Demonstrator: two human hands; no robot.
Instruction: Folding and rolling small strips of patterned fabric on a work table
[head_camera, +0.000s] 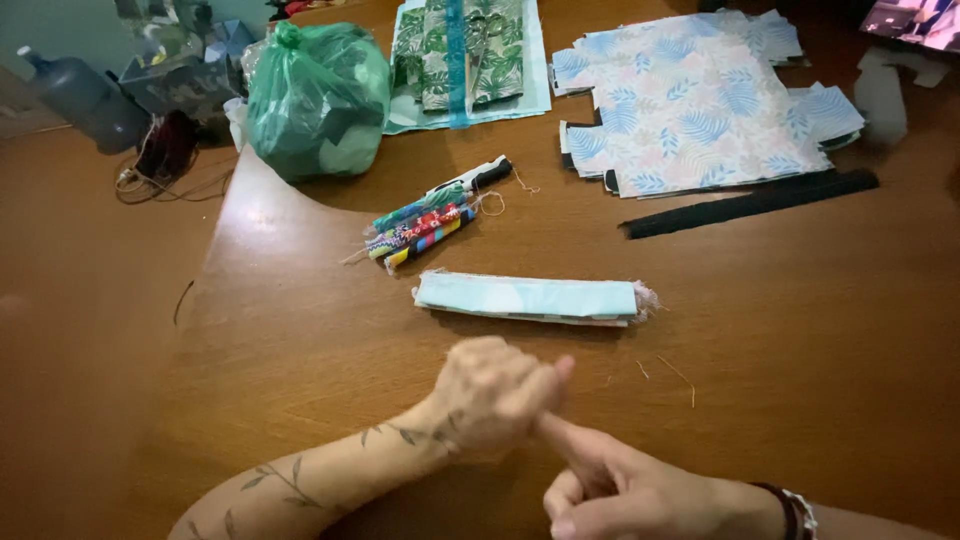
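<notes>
I am watching the left hand (492, 392) curling into a loose fist over the brown wooden table (300, 330), its fingers drawn together around the outstretched forefinger of the right hand (610, 488). The remaining right fingers are folding in toward the palm, and I cannot tell whether anything small, such as a thread, is sitting inside either grip, because the left knuckles are covering the meeting point and the picture is blurring there. The right hand is running off the bottom edge, so its lower half is cut off; a dark beaded bracelet (795, 508) is showing at the wrist. The left forearm is carrying a leafy vine tattoo (285, 478).

Just beyond the hands, not touching them, a long folded strip of pale turquoise fabric (527, 297) is lying flat across the table, frayed threads poking out at its right end. A few loose thread scraps (676, 371) are lying between it and the hands. Farther out, a bundle of rolled multicoloured patterned fabric strips (425, 223) is lying at a slant. Behind that a knotted green plastic bag (317, 98) is standing, its contents too hazy to name. To the right, a stack of light blue leaf-print fabric pieces (690, 100) is spreading out, a black strap (750, 203) lying along its near edge. At the far edge a green palm-print fabric piece (462, 55) is resting, partly cropped by the frame.
</notes>
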